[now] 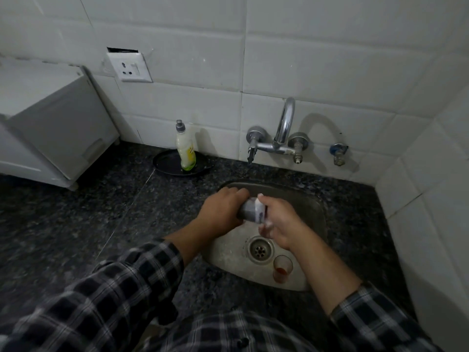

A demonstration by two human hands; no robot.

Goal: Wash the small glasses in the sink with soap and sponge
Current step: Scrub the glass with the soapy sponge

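Note:
Over the steel sink (312,207) my left hand (219,212) grips a small glass (250,212) lying sideways, its mouth toward the right. My right hand (281,222) is at the glass's mouth, its fingers curled and covered in white foam. A sponge is not plainly visible; it may be hidden inside my right hand. A second small glass (282,268) with a reddish residue at its bottom stands upright in the sink near the drain (259,250).
A dish soap bottle (186,148) stands on a black plate (167,165) on the dark granite counter (101,212), left of the wall tap (281,138). A white appliance (50,128) sits at far left. Tiled walls close the back and right.

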